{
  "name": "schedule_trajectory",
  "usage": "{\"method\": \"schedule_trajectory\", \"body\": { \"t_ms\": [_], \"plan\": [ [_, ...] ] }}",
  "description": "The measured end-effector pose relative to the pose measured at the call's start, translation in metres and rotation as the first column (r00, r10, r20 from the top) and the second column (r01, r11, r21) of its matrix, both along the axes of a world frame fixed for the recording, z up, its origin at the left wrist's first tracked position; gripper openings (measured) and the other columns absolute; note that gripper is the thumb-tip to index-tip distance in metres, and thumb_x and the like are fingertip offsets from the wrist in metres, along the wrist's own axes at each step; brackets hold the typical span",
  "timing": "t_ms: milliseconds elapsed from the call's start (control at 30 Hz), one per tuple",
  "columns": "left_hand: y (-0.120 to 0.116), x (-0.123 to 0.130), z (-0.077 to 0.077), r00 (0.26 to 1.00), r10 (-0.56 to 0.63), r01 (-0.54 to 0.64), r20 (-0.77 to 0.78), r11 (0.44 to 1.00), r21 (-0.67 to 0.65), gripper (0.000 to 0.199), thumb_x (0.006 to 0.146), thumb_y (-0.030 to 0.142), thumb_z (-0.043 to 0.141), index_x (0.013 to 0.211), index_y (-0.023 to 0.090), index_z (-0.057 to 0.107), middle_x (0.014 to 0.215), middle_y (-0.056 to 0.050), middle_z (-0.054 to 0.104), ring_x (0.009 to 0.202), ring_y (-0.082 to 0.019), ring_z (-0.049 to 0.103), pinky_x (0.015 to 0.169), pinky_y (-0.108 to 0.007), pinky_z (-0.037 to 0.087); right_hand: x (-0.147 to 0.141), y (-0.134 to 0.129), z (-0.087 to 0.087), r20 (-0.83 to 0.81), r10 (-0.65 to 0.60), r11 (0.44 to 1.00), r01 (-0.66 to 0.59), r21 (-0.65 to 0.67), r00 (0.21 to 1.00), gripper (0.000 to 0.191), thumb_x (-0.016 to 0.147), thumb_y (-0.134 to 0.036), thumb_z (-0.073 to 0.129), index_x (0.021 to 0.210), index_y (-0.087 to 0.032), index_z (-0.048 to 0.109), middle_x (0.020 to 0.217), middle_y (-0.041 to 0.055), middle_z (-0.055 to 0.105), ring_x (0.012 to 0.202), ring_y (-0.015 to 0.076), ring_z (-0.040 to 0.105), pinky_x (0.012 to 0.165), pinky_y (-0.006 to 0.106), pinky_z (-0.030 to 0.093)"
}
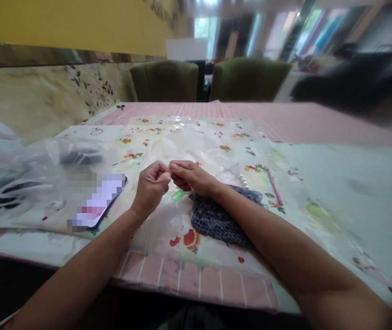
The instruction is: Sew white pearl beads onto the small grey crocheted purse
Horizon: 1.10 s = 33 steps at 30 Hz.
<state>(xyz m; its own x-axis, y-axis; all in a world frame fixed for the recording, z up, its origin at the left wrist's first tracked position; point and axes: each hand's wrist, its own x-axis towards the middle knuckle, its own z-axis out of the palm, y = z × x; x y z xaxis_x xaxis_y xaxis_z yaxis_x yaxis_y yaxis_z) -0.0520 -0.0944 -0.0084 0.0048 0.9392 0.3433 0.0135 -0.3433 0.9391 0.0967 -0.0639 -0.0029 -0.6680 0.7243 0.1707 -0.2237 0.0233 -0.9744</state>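
Observation:
My left hand [153,185] and my right hand [191,176] meet above the middle of the table, fingertips pinched together. Whatever lies between the fingertips is too small to make out. Just below my right hand is a bright green object [178,195], partly covered by the fingers. A dark grey-blue crocheted piece [213,222] lies under my right forearm, which hides part of it. Beyond that forearm rest a short row of white beads [243,182] and a pink crochet hook [274,187].
A phone [105,201] with a lit screen lies left of my hands. Further left are clear plastic bags [38,169] with dark things inside. Small black scissors [120,107] lie at the far left edge. A flowered plastic cover [196,133] spreads over the table; two green chairs [251,80] stand behind.

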Motion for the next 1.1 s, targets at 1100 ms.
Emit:
{"method": "schedule_trajectory", "body": {
  "t_ms": [1100],
  "plan": [
    [-0.01, -0.006, 0.007, 0.988, 0.058, -0.03, -0.141, 0.981, 0.193, 0.01, 0.078, 0.018, 0.057, 0.068, 0.02, 0.055, 0.055, 0.004, 0.044, 0.048, -0.009, 0.037, 0.046, -0.024, 0.029, -0.008, -0.001, 0.024, 0.128, -0.368, 0.79, 0.382, -0.48, 0.921, 0.027, 0.098, -0.022, 0.042, 0.072, -0.018, 0.043, 0.044, -0.0115, 0.029, 0.034, 0.0032, 0.018, 0.037, 0.015, 0.012]
  ]
}}
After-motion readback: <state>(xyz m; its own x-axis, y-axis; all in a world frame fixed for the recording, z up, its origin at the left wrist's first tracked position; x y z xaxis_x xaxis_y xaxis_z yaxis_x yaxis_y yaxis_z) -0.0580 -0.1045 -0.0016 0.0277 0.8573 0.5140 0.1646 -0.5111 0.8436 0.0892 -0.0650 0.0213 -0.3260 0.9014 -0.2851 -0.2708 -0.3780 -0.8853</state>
